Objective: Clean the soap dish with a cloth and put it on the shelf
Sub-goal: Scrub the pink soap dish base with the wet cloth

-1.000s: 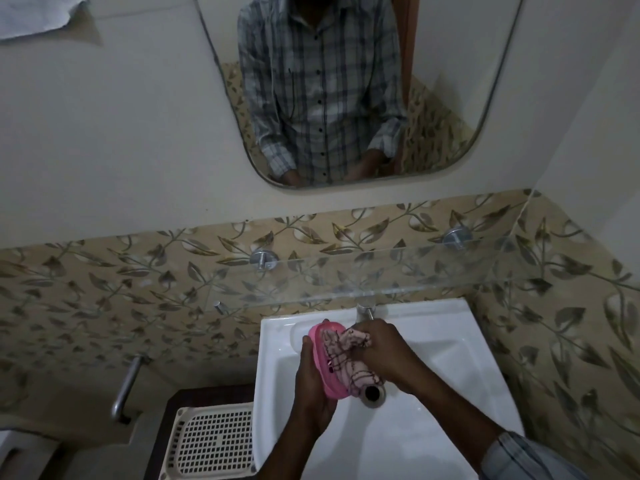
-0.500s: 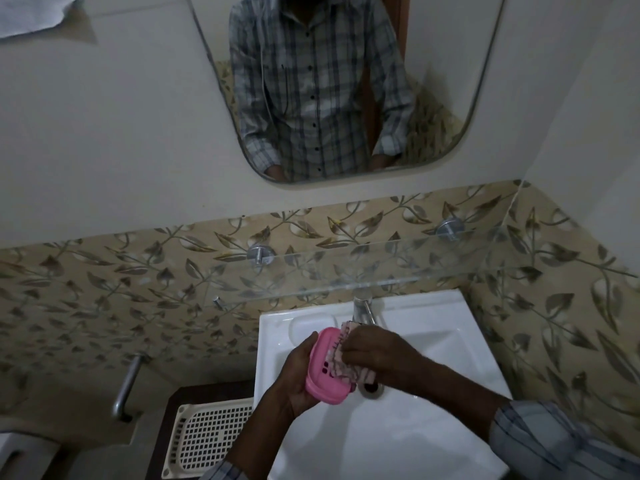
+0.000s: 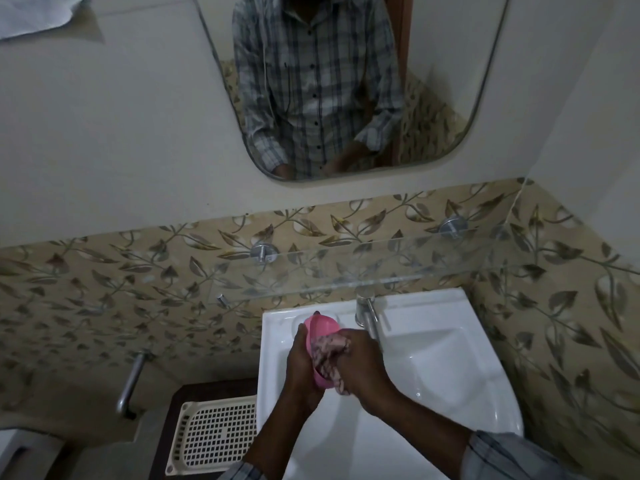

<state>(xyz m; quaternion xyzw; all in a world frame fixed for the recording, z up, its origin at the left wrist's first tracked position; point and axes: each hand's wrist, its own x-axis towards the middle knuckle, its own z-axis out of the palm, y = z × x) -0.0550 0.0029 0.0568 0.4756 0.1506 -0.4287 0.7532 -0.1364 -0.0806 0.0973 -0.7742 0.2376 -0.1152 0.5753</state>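
A pink soap dish (image 3: pixel 322 326) is held upright on its edge over the left side of the white basin (image 3: pixel 446 368). My left hand (image 3: pixel 300 368) grips it from the left and behind. My right hand (image 3: pixel 360 370) presses a checked pinkish cloth (image 3: pixel 329 355) into the dish's hollow side; much of the dish is hidden by cloth and fingers. A clear glass shelf (image 3: pixel 346 271) on two metal pegs runs along the leaf-patterned wall just above the basin.
A chrome tap (image 3: pixel 367 311) stands right of the dish at the basin's back. A cream perforated tray (image 3: pixel 214 434) lies lower left, beside a metal grab handle (image 3: pixel 131 382). A mirror (image 3: pixel 332 81) hangs above, reflecting a person's checked shirt.
The dish has turned so its hollow side faces right again, and the cloth has slid down inside it. Both hands shifted slightly toward the basin's back left.
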